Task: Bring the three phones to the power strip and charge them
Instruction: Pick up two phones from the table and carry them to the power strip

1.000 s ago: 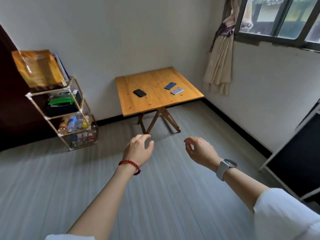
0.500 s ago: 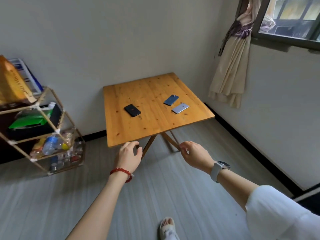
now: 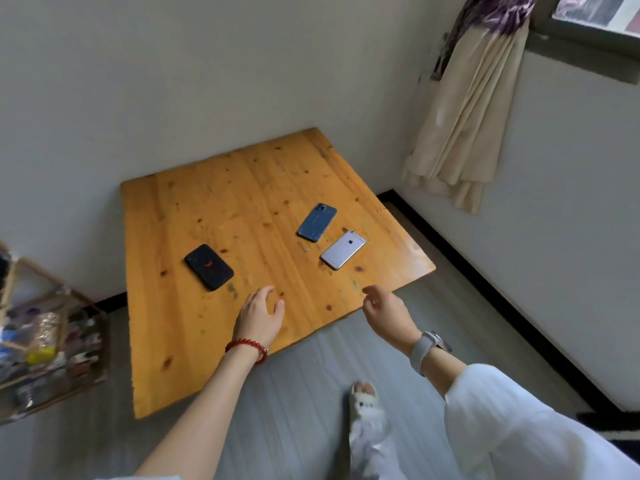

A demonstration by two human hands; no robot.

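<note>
We look down on a square knotty-pine table (image 3: 214,341) with a glossy varnished top. Three flat, round-cornered phones lie face down on it: a matte black phone (image 3: 209,267) at left, well apart from a blue phone (image 3: 317,222) and a silver metal phone (image 3: 343,249), which sit just beside each other near the right edge. Our left hand (image 3: 259,315) hovers over the front of the table, fingers loosely spread and empty. Our right hand (image 3: 387,311) hangs at the near edge, fingers curled, holding nothing. Bare wood lies between hands and phones.
</note>
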